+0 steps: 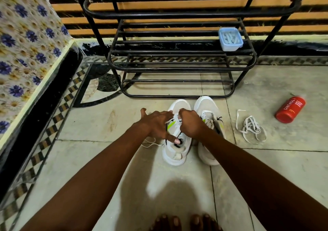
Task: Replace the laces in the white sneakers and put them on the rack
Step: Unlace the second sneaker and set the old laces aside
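Note:
Two white sneakers stand side by side on the floor in front of the black metal rack (179,67). My left hand (156,124) lies over the left sneaker (177,152), thumb at the shoe's opening, fingers spread on a white lace (174,119). My right hand (190,123) is curled at the lace over the same shoe's tongue and pinches it. The right sneaker (206,105) stands beside it, partly behind my right wrist. A loose white lace (252,126) lies in a tangle on the floor to the right.
A light-blue plastic box (230,39) with pale strips inside sits on the rack's middle shelf at the right. A red bottle (290,109) lies on the floor at far right. A flower-patterned surface (26,41) borders the left. My bare toes (184,222) show at the bottom.

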